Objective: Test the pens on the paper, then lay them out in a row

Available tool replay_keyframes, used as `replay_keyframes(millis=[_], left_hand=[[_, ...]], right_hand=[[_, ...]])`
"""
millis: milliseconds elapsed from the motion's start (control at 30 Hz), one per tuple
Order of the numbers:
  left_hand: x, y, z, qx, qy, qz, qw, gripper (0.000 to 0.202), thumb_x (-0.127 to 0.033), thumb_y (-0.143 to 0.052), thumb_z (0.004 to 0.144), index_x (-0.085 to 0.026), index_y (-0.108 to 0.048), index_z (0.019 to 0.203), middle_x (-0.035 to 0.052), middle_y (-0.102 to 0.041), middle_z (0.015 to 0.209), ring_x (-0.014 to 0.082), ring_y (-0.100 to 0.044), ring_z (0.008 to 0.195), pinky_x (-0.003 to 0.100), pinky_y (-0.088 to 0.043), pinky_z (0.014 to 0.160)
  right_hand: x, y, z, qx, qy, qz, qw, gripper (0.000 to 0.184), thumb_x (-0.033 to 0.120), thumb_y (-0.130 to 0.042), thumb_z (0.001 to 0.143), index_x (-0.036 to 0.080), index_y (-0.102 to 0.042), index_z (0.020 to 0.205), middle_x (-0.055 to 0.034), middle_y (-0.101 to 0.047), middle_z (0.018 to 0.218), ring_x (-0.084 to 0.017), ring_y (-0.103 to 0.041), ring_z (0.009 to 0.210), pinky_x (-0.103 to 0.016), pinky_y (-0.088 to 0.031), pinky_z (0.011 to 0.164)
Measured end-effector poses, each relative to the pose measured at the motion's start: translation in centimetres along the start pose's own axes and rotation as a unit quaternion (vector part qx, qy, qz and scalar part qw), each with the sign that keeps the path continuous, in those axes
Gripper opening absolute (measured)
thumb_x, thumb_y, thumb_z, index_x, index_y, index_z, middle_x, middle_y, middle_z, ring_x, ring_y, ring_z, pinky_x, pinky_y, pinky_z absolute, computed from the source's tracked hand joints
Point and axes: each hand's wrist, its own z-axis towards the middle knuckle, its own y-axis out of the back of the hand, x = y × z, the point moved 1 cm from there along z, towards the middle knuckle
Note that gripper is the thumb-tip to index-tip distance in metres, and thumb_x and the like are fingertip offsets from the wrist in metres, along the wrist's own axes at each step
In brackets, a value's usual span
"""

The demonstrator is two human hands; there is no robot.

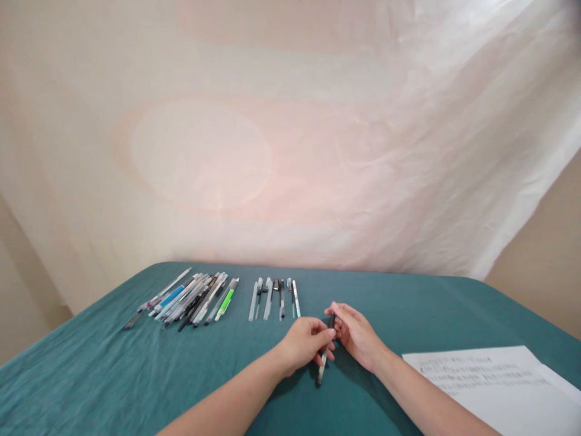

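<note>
Both of my hands meet over the middle of a teal tablecloth (91,375). My left hand (305,344) is closed around the barrel of a slim clear pen (323,363), whose lower end points toward me. My right hand (356,333) pinches the pen's dark top end (333,320) between thumb and fingers. A short way beyond my hands, a small row of clear and white pens (275,298) lies side by side. Farther left is a bigger heap of pens (190,298), among them a blue one and a green one (225,303).
Printed white sheets of paper (490,381) lie on the cloth at the right, near my right forearm. A pale creased sheet (290,139) hangs as a backdrop behind the table. The table's far edge runs just behind the pens.
</note>
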Motion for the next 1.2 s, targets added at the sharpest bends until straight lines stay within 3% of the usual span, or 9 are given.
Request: replay_keyframes(millis=[133,467,633,700,900,1033,1200], left_hand=[[0.07,0.03,0.03,0.001,0.000,0.002,1.000,0.029,-0.040,-0.055,0.069,-0.012,-0.053,0.073,0.0035,-0.059,0.065,0.0120,-0.058,0.054,0.017,-0.040,0.039],[0.11,0.00,0.08,0.002,-0.006,0.005,1.000,0.029,-0.040,-0.052,0.072,-0.011,-0.053,0.072,0.0035,-0.058,0.064,0.0115,-0.057,0.054,0.017,-0.040,0.039],[0.07,0.02,0.08,-0.001,-0.006,0.001,1.000,0.028,-0.039,-0.053,0.071,-0.012,-0.052,0.074,0.0032,-0.058,0.066,0.0120,-0.058,0.056,0.017,-0.040,0.039],[-0.03,0.01,0.03,-0.002,-0.005,0.003,1.000,0.027,-0.039,-0.052,0.071,-0.012,-0.052,0.073,0.0031,-0.058,0.065,0.0117,-0.058,0.055,0.017,-0.039,0.038],[-0.13,0.00,-0.03,0.005,-0.010,0.014,1.000,0.028,-0.040,-0.051,0.072,-0.012,-0.053,0.068,0.0023,-0.057,0.060,0.0105,-0.055,0.051,0.017,-0.039,0.038],[-0.13,0.00,0.00,0.004,-0.010,0.010,1.000,0.028,-0.040,-0.051,0.072,-0.012,-0.053,0.070,0.0021,-0.056,0.061,0.0105,-0.056,0.051,0.017,-0.040,0.039],[-0.17,-0.05,0.00,0.004,-0.009,0.008,1.000,0.029,-0.040,-0.052,0.071,-0.012,-0.053,0.070,0.0023,-0.057,0.062,0.0112,-0.056,0.053,0.018,-0.040,0.039]], right_hand=[[0.00,-0.06,-0.12,0.011,0.003,-0.017,1.000,0.019,0.033,-0.063,0.072,0.015,-0.062,0.067,0.0039,-0.048,0.048,-0.007,-0.041,0.043,-0.019,-0.034,0.042],[0.14,0.22,0.11,0.004,-0.005,0.016,1.000,0.023,0.034,-0.059,0.075,0.014,-0.064,0.087,-0.0044,-0.062,0.084,-0.006,-0.045,0.050,-0.020,-0.039,0.047],[0.18,-0.26,-0.15,0.000,0.004,-0.006,1.000,0.020,0.035,-0.063,0.071,0.015,-0.062,0.070,0.0029,-0.051,0.053,-0.006,-0.043,0.046,-0.019,-0.035,0.045],[0.32,-0.40,-0.32,-0.001,0.007,-0.018,1.000,0.020,0.034,-0.065,0.070,0.015,-0.062,0.066,0.0038,-0.049,0.050,-0.006,-0.041,0.045,-0.018,-0.034,0.045],[0.57,-0.26,-0.37,-0.001,-0.001,-0.011,1.000,0.024,0.037,-0.067,0.065,0.016,-0.065,0.077,-0.0018,-0.063,0.077,-0.007,-0.045,0.049,-0.021,-0.036,0.047],[0.40,-0.17,-0.21,0.003,-0.003,-0.001,1.000,0.026,0.039,-0.063,0.069,0.016,-0.065,0.082,-0.0033,-0.064,0.082,-0.007,-0.046,0.050,-0.021,-0.037,0.048],[0.33,-0.45,-0.36,-0.005,0.000,-0.015,1.000,0.023,0.039,-0.064,0.069,0.016,-0.062,0.071,0.0029,-0.054,0.054,-0.006,-0.043,0.045,-0.020,-0.034,0.045]])
